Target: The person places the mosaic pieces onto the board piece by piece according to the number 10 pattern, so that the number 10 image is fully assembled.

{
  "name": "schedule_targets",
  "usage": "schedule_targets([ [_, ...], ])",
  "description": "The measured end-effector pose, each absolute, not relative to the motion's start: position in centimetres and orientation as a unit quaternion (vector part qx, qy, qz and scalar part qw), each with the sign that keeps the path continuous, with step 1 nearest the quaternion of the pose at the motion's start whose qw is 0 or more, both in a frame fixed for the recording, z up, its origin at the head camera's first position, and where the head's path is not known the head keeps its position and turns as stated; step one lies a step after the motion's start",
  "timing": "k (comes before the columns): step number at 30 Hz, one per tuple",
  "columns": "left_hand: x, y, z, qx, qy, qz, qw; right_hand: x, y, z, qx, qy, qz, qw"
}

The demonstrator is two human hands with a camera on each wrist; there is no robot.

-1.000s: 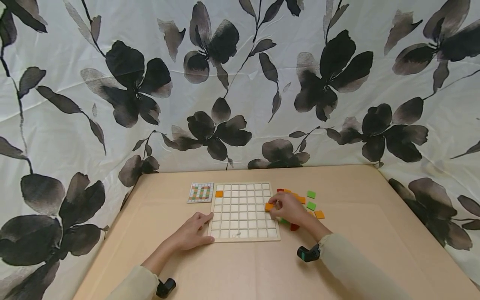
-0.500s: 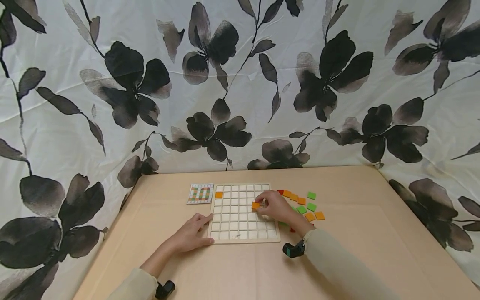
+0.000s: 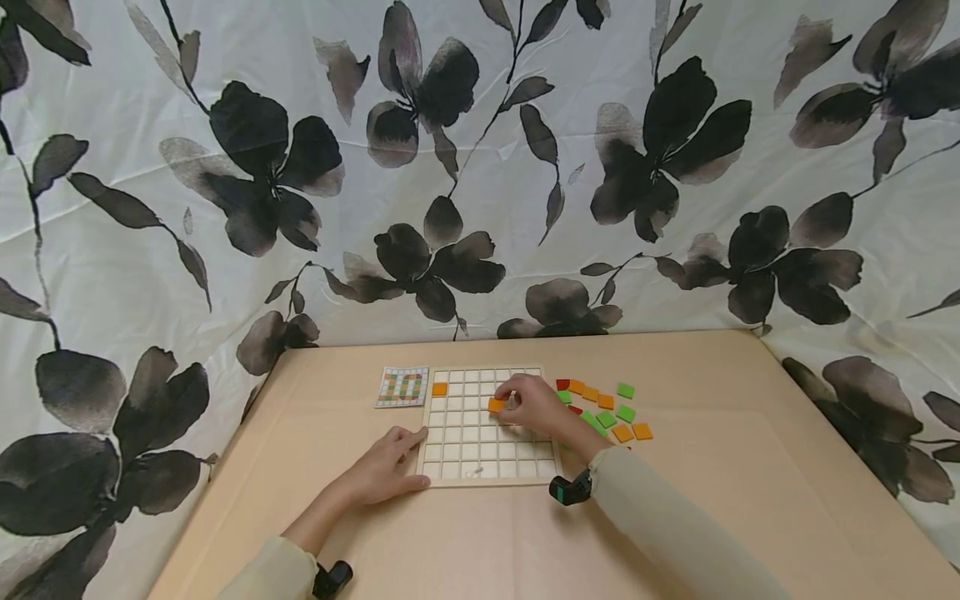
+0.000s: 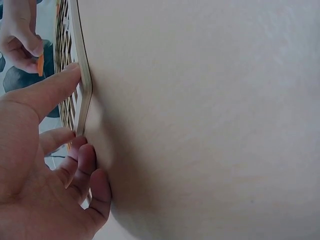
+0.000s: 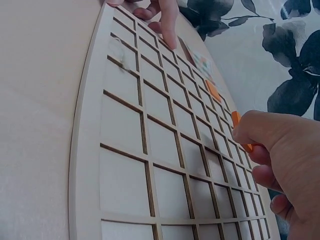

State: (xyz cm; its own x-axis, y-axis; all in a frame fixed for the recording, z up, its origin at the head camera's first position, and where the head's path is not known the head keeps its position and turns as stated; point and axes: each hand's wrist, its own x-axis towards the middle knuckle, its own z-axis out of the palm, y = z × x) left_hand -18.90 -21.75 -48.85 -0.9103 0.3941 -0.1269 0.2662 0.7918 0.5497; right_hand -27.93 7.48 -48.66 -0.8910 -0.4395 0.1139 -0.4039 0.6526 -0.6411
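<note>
Floral cloth (image 3: pixel 480 158) fills the upper frame, pale table (image 3: pixel 510 542) spreads below, and mid-frame sits the gridded board (image 3: pixel 495 482)! The left hand (image 3: pixel 386 467), lower left of centre, has its fingers spread, thumb and index finger touching the board's lower left corner and left edge. And here's the change: the right hand (image 3: pixel 534 407) has swept leftward from the board's right edge to above its middle, pinching an orange tile! Patterned card (image 3: pixel 401 387) left of the board, loose tiles (image 3: pixel 606 419) scattered to its right, one placed tile (image 3: pixel 439 389) in the grid's upper left. That held orange tile (image 3: pixel 496 405), centre frame, tilts clear of the cells: carried across, I'd judge, not yet seated
</note>
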Motion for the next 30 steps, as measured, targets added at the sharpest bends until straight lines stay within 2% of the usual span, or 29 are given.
schedule_targets([
  [10,-18.9,-21.7,-48.7,0.178,0.938,0.273,0.118,-28.5,6.2,-48.8,-0.233,0.901,-0.362,0.049],
  [19,-18.7,-21.8,-48.4,0.176,0.939,0.270,0.120,-28.9,4.3,-49.4,-0.264,0.898,-0.350,0.039],
  [30,-18.6,-21.9,-48.7,0.173,0.936,0.280,0.129,-29.3,2.8,-50.4,-0.247,0.902,-0.350,0.051],
])
